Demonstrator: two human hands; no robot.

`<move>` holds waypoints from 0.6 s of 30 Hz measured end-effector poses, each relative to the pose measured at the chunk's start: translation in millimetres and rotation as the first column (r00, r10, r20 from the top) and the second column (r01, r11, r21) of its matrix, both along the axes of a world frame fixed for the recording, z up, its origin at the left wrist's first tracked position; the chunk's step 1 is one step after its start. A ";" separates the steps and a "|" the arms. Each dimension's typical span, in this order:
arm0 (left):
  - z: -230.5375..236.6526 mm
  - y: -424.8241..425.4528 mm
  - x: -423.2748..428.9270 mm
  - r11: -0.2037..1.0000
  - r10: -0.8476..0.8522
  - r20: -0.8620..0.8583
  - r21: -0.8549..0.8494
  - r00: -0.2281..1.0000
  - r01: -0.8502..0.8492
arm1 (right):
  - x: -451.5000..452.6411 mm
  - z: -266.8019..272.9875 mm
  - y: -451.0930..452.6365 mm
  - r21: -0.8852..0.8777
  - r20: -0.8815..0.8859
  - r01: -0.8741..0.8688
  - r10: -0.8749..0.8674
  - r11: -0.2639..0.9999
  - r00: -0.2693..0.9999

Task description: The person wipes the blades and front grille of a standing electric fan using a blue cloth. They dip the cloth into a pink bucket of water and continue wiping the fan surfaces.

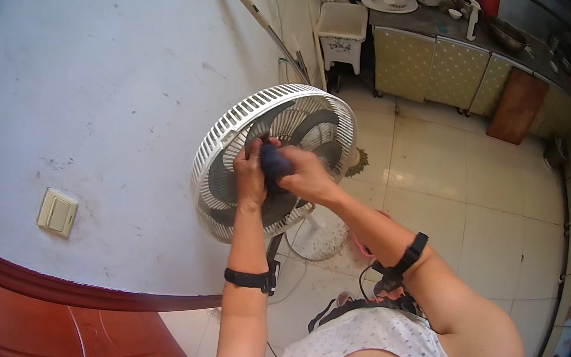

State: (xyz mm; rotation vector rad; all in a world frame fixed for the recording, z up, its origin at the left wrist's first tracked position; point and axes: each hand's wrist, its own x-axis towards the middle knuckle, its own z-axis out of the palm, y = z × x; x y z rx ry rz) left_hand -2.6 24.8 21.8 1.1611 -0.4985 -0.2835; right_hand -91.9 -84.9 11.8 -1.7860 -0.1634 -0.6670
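Note:
A pedestal fan with a white rear grille (225, 130) stands before me, its front side uncovered and its dark grey blades (317, 124) exposed. My left hand (251, 176) is at the middle of the fan, thumb and fingers around the inner part of a blade. Right beside it, my right hand (304, 173) grips a bunched dark blue cloth (274, 161) against the blades near the hub. The right hand and cloth are blurred, and together the hands hide the hub. Below the grille, the fan's round white base (316, 237) rests on the floor and looks speckled with dirt.
A white wall with a light switch (57, 213) rises on the left, above a red door (35, 324). A pole (256, 14) leans there. Behind are a small washbasin (343, 22) and a counter holding a round white slotted cover (389, 1), a spray bottle (473, 21) and a wok (507, 35).

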 end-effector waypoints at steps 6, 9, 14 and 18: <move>-12.5 -5.5 1.6 0.975 0.173 -0.059 -0.129 0.983 -0.179 | 1.0 46.8 -36.7 0.957 0.204 -0.184 -0.066 0.226 0.977; -16.0 -7.0 3.4 0.954 0.301 0.052 -0.003 0.952 -0.301 | 20.5 55.9 -37.5 0.807 -0.120 0.120 -0.037 0.578 0.992; -11.0 -13.1 5.7 0.793 0.477 0.407 0.182 0.779 -0.581 | 37.2 56.1 -36.1 -0.303 -0.153 0.430 -0.488 0.851 0.859; -4.6 -15.9 0.5 0.638 0.449 0.572 0.332 0.686 -0.694 | 49.2 56.9 -39.7 0.713 -0.265 0.249 -0.077 0.655 0.961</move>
